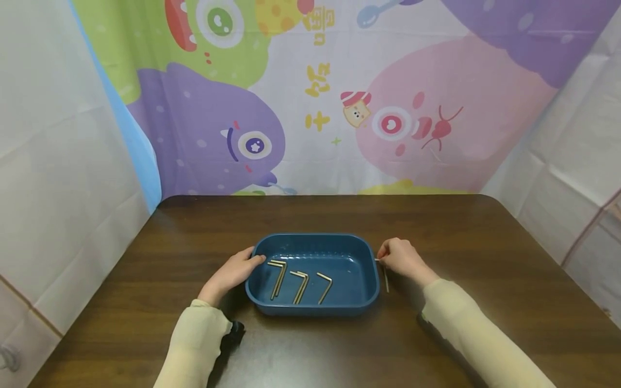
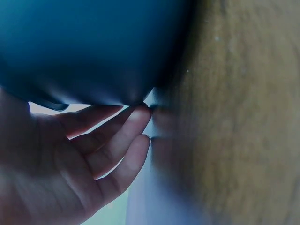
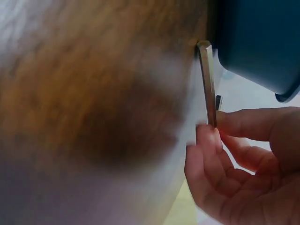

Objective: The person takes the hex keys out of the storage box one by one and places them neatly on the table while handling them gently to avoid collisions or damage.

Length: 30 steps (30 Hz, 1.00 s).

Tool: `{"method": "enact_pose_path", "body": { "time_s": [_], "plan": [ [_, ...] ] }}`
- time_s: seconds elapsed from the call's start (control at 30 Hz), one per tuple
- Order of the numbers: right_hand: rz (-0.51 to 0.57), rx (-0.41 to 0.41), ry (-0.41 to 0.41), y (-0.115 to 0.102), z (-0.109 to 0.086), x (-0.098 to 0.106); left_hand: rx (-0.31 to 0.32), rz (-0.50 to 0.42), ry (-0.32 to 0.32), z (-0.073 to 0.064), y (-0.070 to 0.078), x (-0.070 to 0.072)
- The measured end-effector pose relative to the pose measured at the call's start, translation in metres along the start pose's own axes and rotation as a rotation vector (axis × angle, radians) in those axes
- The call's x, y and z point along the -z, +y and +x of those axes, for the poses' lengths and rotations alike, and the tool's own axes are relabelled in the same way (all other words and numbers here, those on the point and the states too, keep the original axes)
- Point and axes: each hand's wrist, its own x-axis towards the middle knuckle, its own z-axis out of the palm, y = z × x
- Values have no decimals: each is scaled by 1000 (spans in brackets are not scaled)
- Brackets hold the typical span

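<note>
Head cam: tray (image 1: 312, 310) w/ 5 hex keys (image 1: 302, 288), long arms twd wearer, short ends L. L hand (image 1: 235, 269) grips tray; R hand (image 1: 400, 258) pinches 6th key (image 3: 208, 84) alongside, long arm twd wearer.

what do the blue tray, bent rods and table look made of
Blue tray: probably glossy plastic, perhaps enamel; highlights line its inner wall. Bent rods: likely metal, brassy and shiny, with bright glints. Table: wood or wood-look laminate, dark brown streaked grain, soft sheen.

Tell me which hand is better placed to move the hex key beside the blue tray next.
Likely the right hand: it pinches that hex key, while the left hand holds the opposite end of the blue tray.
</note>
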Motion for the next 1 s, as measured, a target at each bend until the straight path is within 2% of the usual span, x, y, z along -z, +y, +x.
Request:
{"method": "enact_pose_path", "body": {
  "time_s": [0.1,0.4,1.0],
  "plan": [
    [-47,0,15,-1,1,-1,-2,-3,2,0,0,0],
    [-99,-36,-12,-3,4,-1,-11,-5,11,1,-1,-1],
    [-142,-71,-37,-5,5,-1,6,-12,5,1,0,-1]
  ]
}}
